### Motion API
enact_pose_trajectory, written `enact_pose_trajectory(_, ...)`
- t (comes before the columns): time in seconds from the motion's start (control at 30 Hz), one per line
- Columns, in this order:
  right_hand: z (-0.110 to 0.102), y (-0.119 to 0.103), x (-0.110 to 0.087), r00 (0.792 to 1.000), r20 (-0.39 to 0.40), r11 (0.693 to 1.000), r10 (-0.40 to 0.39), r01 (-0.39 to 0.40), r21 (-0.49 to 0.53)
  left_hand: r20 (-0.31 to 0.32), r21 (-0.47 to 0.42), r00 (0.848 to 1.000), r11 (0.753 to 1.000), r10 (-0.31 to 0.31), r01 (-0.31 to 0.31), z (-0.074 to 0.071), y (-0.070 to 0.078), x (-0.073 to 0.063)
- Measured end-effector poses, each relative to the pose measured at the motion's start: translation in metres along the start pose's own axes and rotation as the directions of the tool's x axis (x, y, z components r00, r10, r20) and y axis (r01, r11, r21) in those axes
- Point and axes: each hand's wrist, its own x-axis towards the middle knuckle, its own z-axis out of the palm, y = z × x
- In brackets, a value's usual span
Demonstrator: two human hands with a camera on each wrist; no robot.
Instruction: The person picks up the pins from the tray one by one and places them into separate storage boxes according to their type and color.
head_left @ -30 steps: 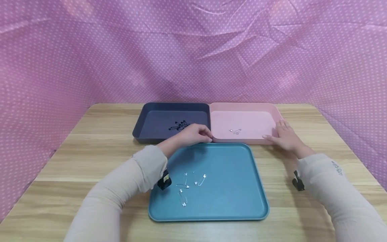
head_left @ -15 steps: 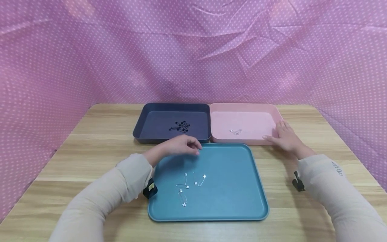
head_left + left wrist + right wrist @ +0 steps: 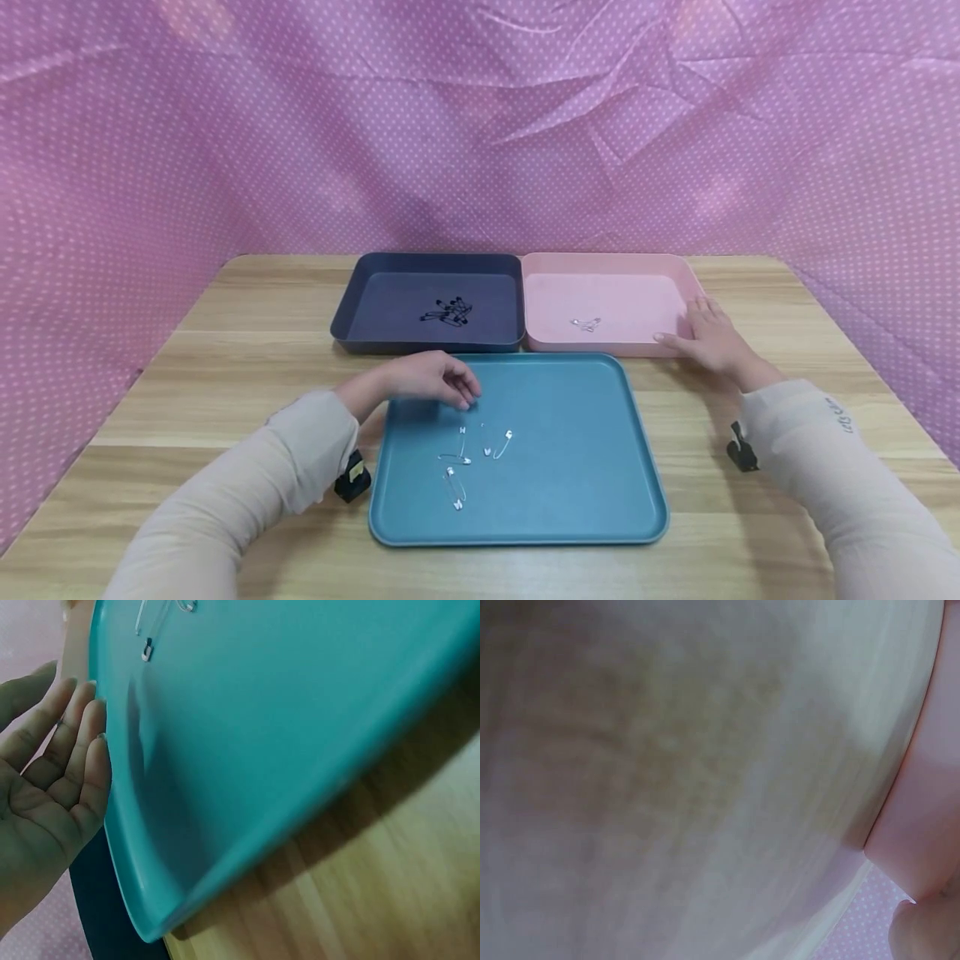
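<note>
My left hand (image 3: 431, 379) hovers over the back left of the teal tray (image 3: 570, 483), fingers loosely bent with nothing between them, as the left wrist view confirms. Just in front of its fingertips lie several silver safety pins (image 3: 454, 488) on that tray. My right hand (image 3: 712, 337) rests on the front right corner of the pink tray (image 3: 615, 292), fingers spread along the rim. A small cluster of silver safety pins (image 3: 587, 324) sits inside the pink tray. Black safety pins (image 3: 447, 312) are heaped in the dark blue tray (image 3: 390, 300).
The dark blue and pink trays stand side by side behind the teal one on a wooden table (image 3: 247, 400). A pink dotted cloth (image 3: 480, 125) hangs around the back and sides. Each wrist wears a small black camera (image 3: 352, 477).
My left hand has drawn back from beside the dark blue tray's front right corner, left and toward me, to above the teal tray. My right hand stays on the pink tray.
</note>
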Motion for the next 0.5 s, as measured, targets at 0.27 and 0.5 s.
enact_pose_trajectory(0.27,-0.0008,-0.0014,-0.0009,1.0,0.0,1.0,0.003,-0.003,0.01,0.058,-0.013,0.998,1.0,-0.023,0.023,0.0005,-0.0064,-0.0004)
enact_pose_trajectory(0.5,-0.0018,-0.0024,-0.0014,1.0,0.005,1.0,0.006,-0.006,0.011,0.114,0.004,0.993,0.999,-0.036,0.036,0.002,-0.0064,0.0001)
